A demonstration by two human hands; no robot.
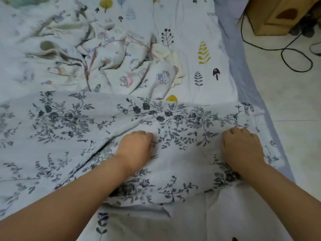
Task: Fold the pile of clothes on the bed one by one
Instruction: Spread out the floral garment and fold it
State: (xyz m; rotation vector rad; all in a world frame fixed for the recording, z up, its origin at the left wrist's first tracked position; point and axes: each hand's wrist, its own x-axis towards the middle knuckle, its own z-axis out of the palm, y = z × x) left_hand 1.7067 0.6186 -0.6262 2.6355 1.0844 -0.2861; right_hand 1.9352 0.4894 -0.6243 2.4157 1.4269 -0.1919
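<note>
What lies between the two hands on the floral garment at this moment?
In the head view, only a stretch of the floral garment lies between the left hand and right hand; nothing else rests there.

A bed (224,49) fills most of the view, covered with a white sheet (191,28) printed with small leaves, trees and mushrooms in yellow, grey and black. Along its right edge runs a plain pale blue-grey border (243,80). Beyond that edge lies a floor (291,105) of light, glossy tiles with a thin grout line crossing it. At the top right stands a light brown wooden piece of furniture (271,16), seen only in part. A black cable (284,49) loops across the tiles beside it. The light is soft and even.
</note>
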